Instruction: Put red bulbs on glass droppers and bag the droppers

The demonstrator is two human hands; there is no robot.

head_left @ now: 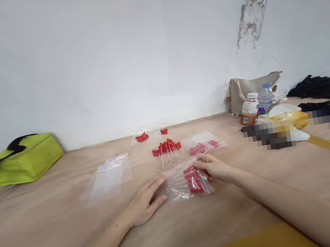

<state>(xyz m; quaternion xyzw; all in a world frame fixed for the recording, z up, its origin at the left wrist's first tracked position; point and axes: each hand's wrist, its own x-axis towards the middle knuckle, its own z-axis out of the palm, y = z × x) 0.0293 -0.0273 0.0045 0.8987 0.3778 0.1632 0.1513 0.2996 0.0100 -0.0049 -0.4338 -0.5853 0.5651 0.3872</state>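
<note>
A clear plastic bag (177,188) lies on the brown paper in front of me, with several red-bulbed droppers (194,179) inside, bulbs toward the right. My right hand (211,167) pinches the upper right edge of this bag, its fingertips partly hidden. At the bag's left side, my left hand (147,199) rests with fingers stretched out, the fingertips at the bag's edge. Just beyond, loose droppers (167,150) lie in a row with their red bulbs pointing away. Another filled bag (207,142) sits behind my right hand.
Flat clear bags (107,180) overlap on the left. Near the wall lies a bag with red bulbs (142,137). A lime-green bag (29,159) stands far left. At right are a drink bottle (249,109), a water bottle (265,99), a beige bag (237,93) and black items (323,86).
</note>
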